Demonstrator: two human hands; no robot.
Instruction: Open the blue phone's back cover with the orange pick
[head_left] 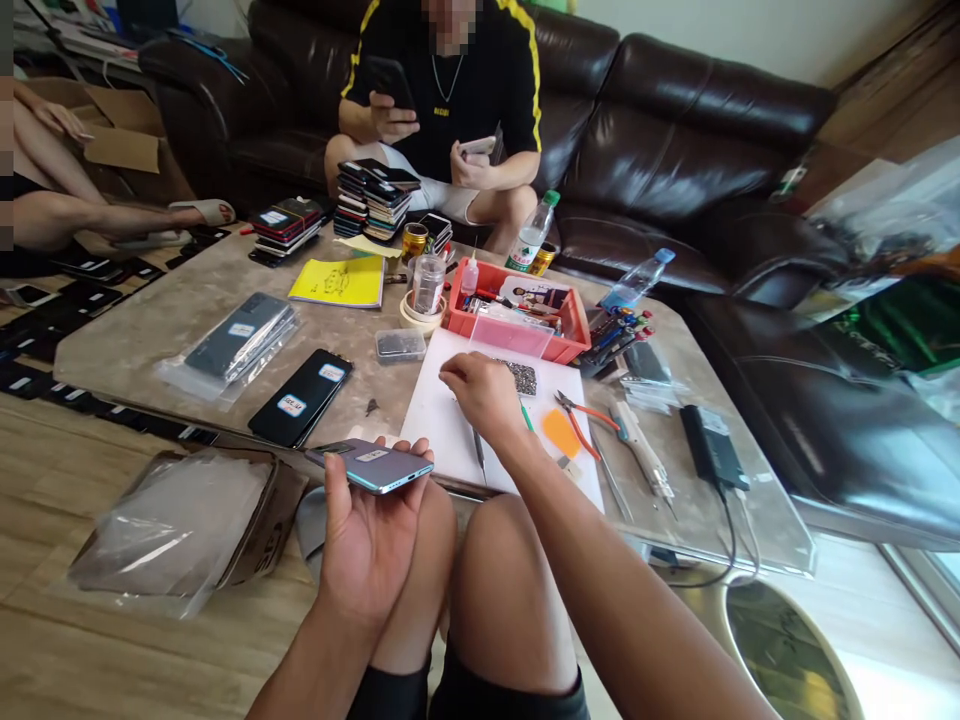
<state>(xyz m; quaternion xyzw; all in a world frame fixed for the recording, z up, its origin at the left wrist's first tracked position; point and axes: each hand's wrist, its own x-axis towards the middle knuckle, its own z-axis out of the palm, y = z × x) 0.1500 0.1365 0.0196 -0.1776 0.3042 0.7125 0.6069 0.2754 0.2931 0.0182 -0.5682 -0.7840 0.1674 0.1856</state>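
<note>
My left hand [375, 540] holds a grey smartphone [375, 465], back side up with a small label, above my lap at the table's front edge. Over the white mat [431, 400], the fingers of my right hand [484, 392] are pinched together; anything between them is too small to make out. Just behind that hand sits a small case of screws [522, 377]. A green-ended tool [527, 417] and a dark pointed tool [478, 450] lie close to it. Orange-handled cutters [577, 422] and an orange pick-like piece [561, 432] rest to the right.
A red tool tray [461, 325] stands behind the mat. Dark phones [301, 398], bagged phones [244, 335] and a yellow booklet [337, 282] lie left. An electric screwdriver [641, 450] and black power box [712, 445] lie right. A person [442, 110] sits opposite holding phones.
</note>
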